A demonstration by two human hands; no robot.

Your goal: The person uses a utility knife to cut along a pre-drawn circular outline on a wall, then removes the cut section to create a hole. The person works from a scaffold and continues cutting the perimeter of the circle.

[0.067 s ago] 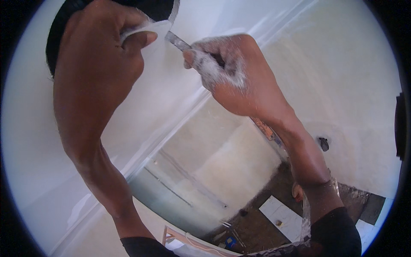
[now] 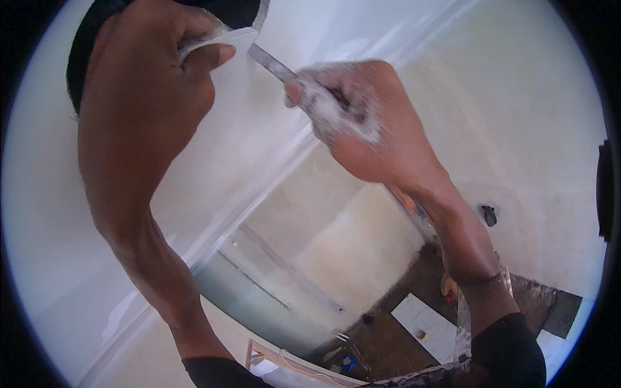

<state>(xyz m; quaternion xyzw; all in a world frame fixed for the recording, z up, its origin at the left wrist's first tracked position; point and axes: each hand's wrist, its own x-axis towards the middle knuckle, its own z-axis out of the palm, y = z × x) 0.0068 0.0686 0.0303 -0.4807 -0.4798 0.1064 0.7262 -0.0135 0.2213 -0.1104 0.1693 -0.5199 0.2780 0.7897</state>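
Up at the white ceiling, my left hand pinches a thin white piece of board between thumb and fingers. That piece lies by the edge of a dark rounded opening in the ceiling, and my hand covers part of the opening. My right hand, dusted with white powder, is closed around a narrow flat metal blade. The blade's far end is close to the tip of the white piece; whether they touch I cannot tell. Fine teeth, if any, are too small to see.
Plastered walls meet the ceiling along a diagonal edge. Far below, a white panel lies on the dark floor, with a small blue object near it. A wooden frame stands at the bottom. A dark hole marks the right wall.
My right hand has shifted a little right and down, and more of the blade shows between it and the white piece. My left hand has stayed nearly still.
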